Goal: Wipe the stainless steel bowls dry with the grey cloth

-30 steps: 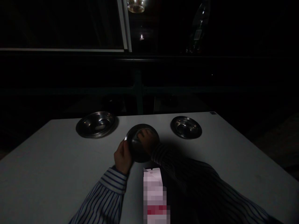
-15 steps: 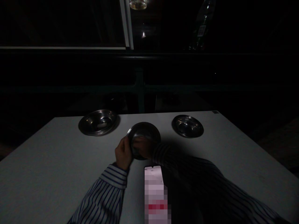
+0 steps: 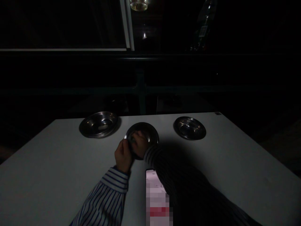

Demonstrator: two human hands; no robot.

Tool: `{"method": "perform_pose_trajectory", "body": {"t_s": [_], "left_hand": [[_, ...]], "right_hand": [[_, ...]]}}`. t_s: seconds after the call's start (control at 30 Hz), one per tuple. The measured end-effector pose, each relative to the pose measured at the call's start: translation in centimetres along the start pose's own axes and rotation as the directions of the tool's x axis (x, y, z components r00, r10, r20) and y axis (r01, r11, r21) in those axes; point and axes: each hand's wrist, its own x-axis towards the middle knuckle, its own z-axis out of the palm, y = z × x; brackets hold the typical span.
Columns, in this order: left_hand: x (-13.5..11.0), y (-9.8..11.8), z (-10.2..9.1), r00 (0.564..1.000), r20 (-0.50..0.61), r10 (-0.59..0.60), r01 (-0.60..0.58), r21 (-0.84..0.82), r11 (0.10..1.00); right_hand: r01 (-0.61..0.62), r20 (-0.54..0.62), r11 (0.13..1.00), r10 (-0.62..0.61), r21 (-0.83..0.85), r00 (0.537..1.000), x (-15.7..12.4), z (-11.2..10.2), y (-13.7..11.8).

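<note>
A round stainless steel dish [image 3: 153, 134] is at the middle of the white table, partly covered by my hands. My left hand [image 3: 123, 155] pinches its near left rim between thumb and fingers. Over the inside of the dish, my right hand [image 3: 140, 145] is closed with curled fingers against the surface. Something dark and faintly green shows at those fingertips, too dim to name. Below the dish lies a phone [image 3: 157, 196] with a lit, blurred screen, its right side partly covered by my right sleeve.
On the white table [image 3: 58, 175], a stack of steel dishes [image 3: 94, 135] stands at the back left. Another steel dish [image 3: 190, 128] sits at the back right. Beyond the table's far edge it is very dark, with a plastic bottle [image 3: 203, 30] and a glass [image 3: 138, 4] visible.
My right hand has moved left and up across the dish, and its forearm has swung left over part of the phone. The dish and my left hand have shifted slightly left.
</note>
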Motion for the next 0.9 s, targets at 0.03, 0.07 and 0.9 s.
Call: {"method": "perform_pose_trajectory", "body": {"t_s": [0.03, 0.07, 0.9], "left_hand": [[0.1, -0.1, 0.0, 1.000, -0.012, -0.012, 0.012, -0.011, 1.000], [0.1, -0.3, -0.1, 0.999, -0.027, -0.024, 0.023, -0.016, 1.000], [0.1, -0.7, 0.1, 0.995, -0.099, 0.016, -0.010, 0.061, 0.998]], "right_hand": [[-0.023, 0.006, 0.998, 0.022, 0.057, 1.000, 0.1, 0.2, -0.3], [-0.011, 0.047, 0.996, 0.007, 0.089, 0.999, -0.1, 0.3, -0.3], [0.344, 0.224, 0.932, -0.313, -0.114, 0.923, -3.8, -0.8, 2.1]]}}
